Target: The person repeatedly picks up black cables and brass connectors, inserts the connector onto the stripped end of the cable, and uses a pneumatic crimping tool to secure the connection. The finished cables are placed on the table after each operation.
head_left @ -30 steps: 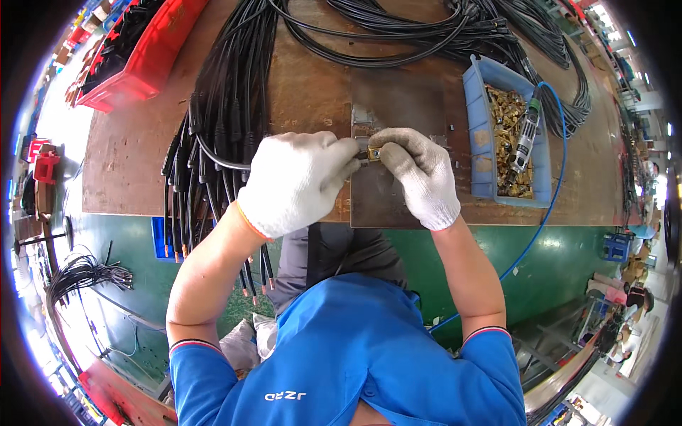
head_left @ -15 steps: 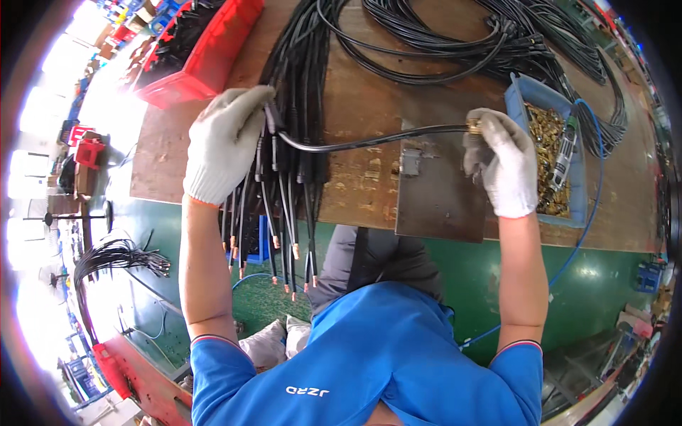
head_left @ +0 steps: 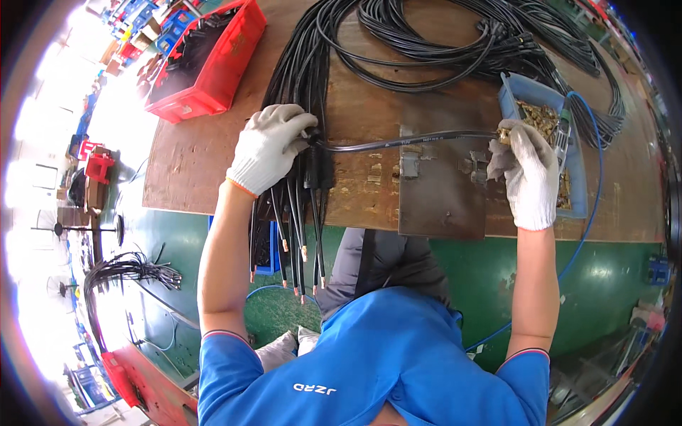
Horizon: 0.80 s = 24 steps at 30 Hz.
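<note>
My left hand [head_left: 271, 148], in a white knit glove, pinches a black cable [head_left: 415, 140] close to a dark sleeve. It is above a bundle of black cables [head_left: 300, 67], whose stripped copper ends hang over the table's near edge. From there the cable runs nearly straight across to my right hand [head_left: 531, 170], also gloved. Its fingers are closed on the cable's right end, where a brass fitting [head_left: 504, 135] shows between thumb and fingertips. Under the cable lies a dark metal plate [head_left: 440, 206] with grey tape patches.
Right of my right hand, a blue bin [head_left: 580, 190] holds brass parts, with an electric screwdriver [head_left: 563, 135] lying across it. A blue cord [head_left: 601, 177] trails off the edge. Coiled black cables [head_left: 394, 39] cover the far side. At far left stands a red bin [head_left: 231, 82] of black parts.
My left hand has shifted right, over the cable bundle. My right hand has moved right with the brass fitting, closer to the blue bin. The cable between them has lost some of its sag.
</note>
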### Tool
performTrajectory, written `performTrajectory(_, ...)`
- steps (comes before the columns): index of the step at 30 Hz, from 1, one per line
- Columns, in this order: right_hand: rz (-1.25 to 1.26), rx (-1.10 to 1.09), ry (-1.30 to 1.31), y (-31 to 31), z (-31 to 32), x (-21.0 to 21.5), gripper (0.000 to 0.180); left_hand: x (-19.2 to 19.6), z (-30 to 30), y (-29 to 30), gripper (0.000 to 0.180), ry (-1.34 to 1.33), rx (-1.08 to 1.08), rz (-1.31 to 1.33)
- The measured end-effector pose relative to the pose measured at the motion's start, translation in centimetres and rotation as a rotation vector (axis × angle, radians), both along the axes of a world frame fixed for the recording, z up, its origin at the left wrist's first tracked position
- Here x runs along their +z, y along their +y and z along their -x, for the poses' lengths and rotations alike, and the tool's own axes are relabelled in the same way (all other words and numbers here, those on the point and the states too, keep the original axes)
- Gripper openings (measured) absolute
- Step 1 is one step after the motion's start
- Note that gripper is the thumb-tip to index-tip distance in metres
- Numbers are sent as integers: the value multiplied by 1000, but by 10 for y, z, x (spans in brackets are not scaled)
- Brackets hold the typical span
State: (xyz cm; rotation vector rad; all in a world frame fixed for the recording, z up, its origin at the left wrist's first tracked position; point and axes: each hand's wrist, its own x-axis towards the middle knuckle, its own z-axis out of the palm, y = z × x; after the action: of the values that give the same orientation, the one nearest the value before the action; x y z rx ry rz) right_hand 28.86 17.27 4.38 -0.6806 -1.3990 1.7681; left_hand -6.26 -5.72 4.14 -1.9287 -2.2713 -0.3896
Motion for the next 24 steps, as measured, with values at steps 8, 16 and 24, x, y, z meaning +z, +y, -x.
performTrajectory(8, -82, -51, -127, -56, -18, -28, 22, 6, -20, -1, 45, 35, -222, 60)
performTrajectory(16, 88, 171, -60, -97, 11, -27, 20, 12, -74, -13, 37, -436, -209, -7)
performTrajectory(24, -242, 272, -77, -106, 20, -15, 25, 10, -98, -24, 46, -607, -88, 62)
